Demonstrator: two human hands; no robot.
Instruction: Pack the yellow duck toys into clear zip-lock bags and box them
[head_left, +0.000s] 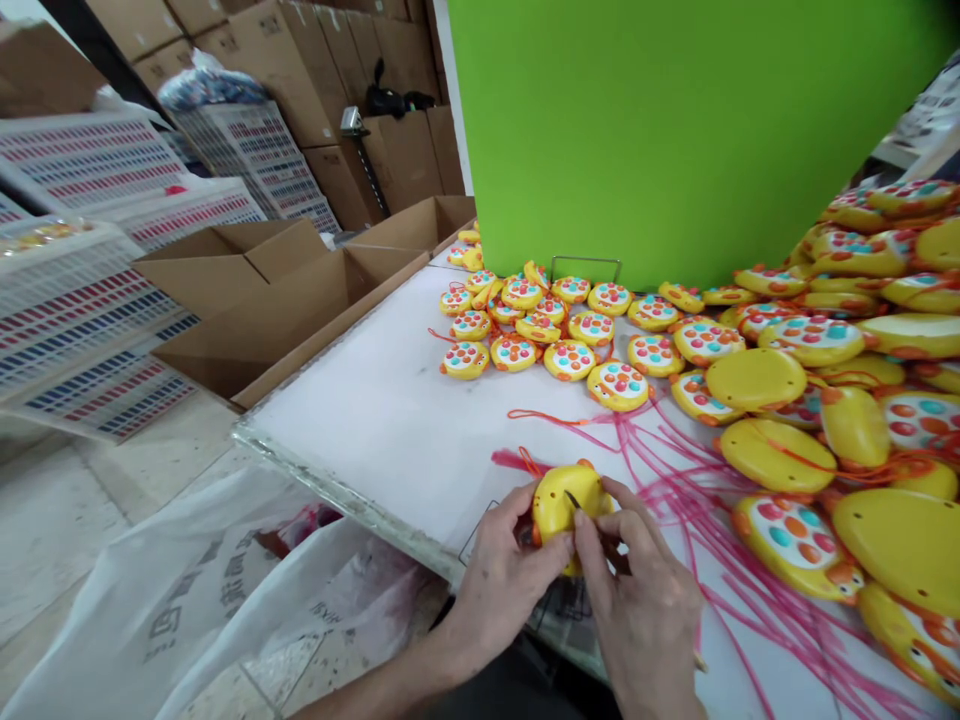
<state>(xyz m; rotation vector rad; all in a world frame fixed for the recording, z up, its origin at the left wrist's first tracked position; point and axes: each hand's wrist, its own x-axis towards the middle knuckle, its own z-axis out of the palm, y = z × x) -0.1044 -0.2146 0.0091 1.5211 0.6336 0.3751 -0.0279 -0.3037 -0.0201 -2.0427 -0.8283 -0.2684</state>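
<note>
Near the table's front edge, my left hand (504, 572) grips a yellow plastic toy (555, 500) with its plain back turned up. Small dark holes show in that back, and an orange cord loop (529, 460) sticks out from its far side. Pinched in the fingers of my right hand (646, 590) is a thin dark pointed tool (572, 499). Its tip lies over the toy's back; whether it enters a hole I cannot tell. Pink plastic strands (675, 490) lie beside my right hand. Another orange cord (544, 414) rests on the table beyond.
Several similar toys (592, 328) with coloured dots lie across the white table (352, 400). A taller heap of toys (885, 270) rises at the right. Behind stands a green panel (637, 130). Open cardboard boxes (285, 300), white crates (82, 330) and a white sack (187, 590) are left.
</note>
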